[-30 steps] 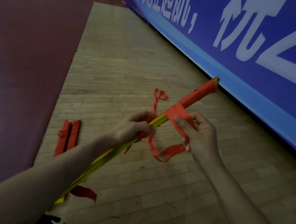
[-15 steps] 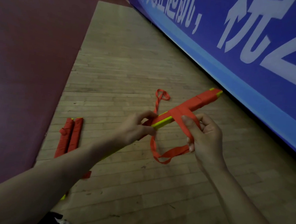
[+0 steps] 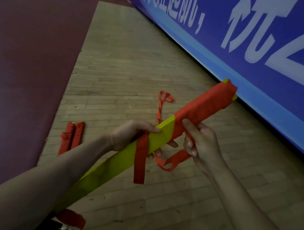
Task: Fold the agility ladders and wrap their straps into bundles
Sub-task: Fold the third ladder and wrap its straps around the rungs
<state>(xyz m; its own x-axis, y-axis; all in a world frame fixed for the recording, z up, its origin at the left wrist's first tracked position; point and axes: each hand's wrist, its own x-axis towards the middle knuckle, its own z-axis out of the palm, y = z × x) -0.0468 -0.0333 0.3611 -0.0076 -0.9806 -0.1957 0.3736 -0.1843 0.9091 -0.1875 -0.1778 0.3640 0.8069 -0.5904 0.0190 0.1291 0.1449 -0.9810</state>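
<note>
Left hand [image 3: 128, 136] gripping folded yellow ladder [image 3: 105, 170], right hand [image 3: 204, 144] pinching red strap [image 3: 173, 160], apparently looped beneath

Bare left grip [image 3: 128, 136] and right grip [image 3: 202, 144], bare forearms [image 3: 55, 176], dark clothing [image 3: 46, 224] below.

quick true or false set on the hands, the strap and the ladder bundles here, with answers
1. The left hand grips the yellow rung stack. True.
2. The stack's far end is wrapped in red strap. True.
3. The right hand holds nothing. False: it holds a loop of the strap.
4. Four wrapped bundles lie on the wooden floor. False: two lie there, side by side.
5. The banner is green. False: it is blue with white characters.
</note>
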